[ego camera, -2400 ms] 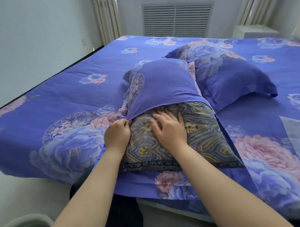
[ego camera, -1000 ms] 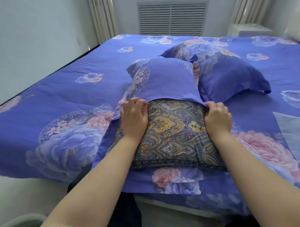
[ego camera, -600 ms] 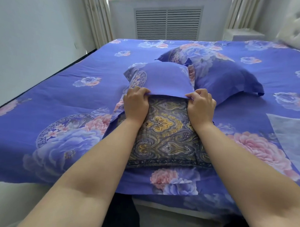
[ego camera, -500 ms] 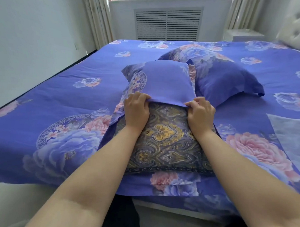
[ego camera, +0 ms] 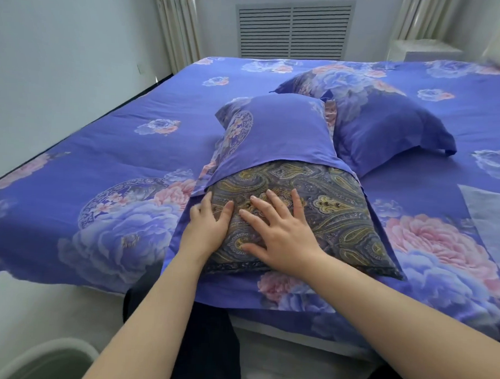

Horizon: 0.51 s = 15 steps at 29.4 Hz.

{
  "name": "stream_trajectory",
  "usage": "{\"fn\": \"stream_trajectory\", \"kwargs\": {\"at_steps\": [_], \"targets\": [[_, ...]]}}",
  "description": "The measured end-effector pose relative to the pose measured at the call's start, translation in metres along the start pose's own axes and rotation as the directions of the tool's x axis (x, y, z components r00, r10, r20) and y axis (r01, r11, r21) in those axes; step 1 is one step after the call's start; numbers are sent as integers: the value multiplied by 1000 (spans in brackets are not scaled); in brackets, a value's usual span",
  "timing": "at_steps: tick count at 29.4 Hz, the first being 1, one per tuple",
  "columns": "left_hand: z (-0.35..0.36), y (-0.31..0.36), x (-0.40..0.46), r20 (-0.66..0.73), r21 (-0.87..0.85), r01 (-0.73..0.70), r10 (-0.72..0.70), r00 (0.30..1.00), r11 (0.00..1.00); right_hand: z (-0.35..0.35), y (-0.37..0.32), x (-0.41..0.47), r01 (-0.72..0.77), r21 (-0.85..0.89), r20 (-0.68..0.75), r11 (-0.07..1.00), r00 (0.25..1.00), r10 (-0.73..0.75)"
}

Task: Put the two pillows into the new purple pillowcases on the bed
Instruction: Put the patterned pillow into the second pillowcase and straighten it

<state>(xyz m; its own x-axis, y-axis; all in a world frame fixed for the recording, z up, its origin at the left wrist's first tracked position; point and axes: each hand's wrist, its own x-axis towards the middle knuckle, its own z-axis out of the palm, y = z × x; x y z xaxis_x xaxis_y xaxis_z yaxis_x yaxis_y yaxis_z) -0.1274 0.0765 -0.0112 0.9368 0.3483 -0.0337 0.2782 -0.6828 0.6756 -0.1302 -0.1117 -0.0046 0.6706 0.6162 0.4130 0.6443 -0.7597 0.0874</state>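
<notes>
A paisley pillow (ego camera: 335,218) lies at the near edge of the bed, its far half inside a purple pillowcase (ego camera: 276,130). The case's lower flap (ego camera: 293,298) spreads under the pillow towards me. My right hand (ego camera: 278,233) lies flat with spread fingers on the pillow's bare near-left part. My left hand (ego camera: 208,224) is at the pillow's left side, thumb on top, fingers straight along the side. A second pillow in a purple floral case (ego camera: 378,120) rests behind and to the right, touching the first.
The bed is covered by a blue-purple floral sheet (ego camera: 108,161). A grey cloth (ego camera: 491,214) lies at the right edge. A wall is to the left, a radiator grille (ego camera: 294,29) beyond the bed, a pale round bin (ego camera: 44,360) by my legs.
Both hands let go of the pillowcase's opening edge and came back towards me. The right hand now lies flat on the pillow; the left sits at its left side. The case edge stays midway.
</notes>
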Motion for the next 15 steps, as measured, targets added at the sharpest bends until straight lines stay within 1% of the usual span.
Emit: {"fn": "stream_trajectory", "kwargs": {"at_steps": [2,3,4,5,6,7,8,9,12,14,15], "targets": [[-4,-13,-4,76,-55,130,-126,989,990,2,-8,0,-17,-76,51,997,998,21],[-8,-16,-8,117,-115,197,-184,976,974,2,-12,0,-21,-101,56,995,998,27],[-10,-19,-10,171,-229,264,-229,958,937,3,-17,0,-17,-111,54,994,998,23],[-12,-22,-11,255,-390,325,-238,937,861,4,-21,-2,-8,-111,48,994,999,14],[-15,-22,-13,347,-529,380,-216,913,759,6,-25,-5,1,-111,38,994,999,4],[-19,-18,-17,397,-608,404,-179,900,683,9,-30,-8,5,-118,25,993,1000,-2],[-23,-12,-18,409,-646,392,-136,902,656,13,-34,-12,-1,-128,6,992,1000,1],[-25,-5,-19,379,-666,347,-101,920,660,16,-37,-14,-20,-138,-16,990,1000,18],[-28,26,-22,194,-679,130,6,981,723,14,-40,-8,-148,-133,-121,980,984,132],[-29,48,-24,124,-679,19,88,988,734,6,-22,5,-234,-92,-221,968,953,209],[-31,58,-25,87,-683,-18,106,991,730,3,-8,13,-252,-65,-264,966,937,227]]}}
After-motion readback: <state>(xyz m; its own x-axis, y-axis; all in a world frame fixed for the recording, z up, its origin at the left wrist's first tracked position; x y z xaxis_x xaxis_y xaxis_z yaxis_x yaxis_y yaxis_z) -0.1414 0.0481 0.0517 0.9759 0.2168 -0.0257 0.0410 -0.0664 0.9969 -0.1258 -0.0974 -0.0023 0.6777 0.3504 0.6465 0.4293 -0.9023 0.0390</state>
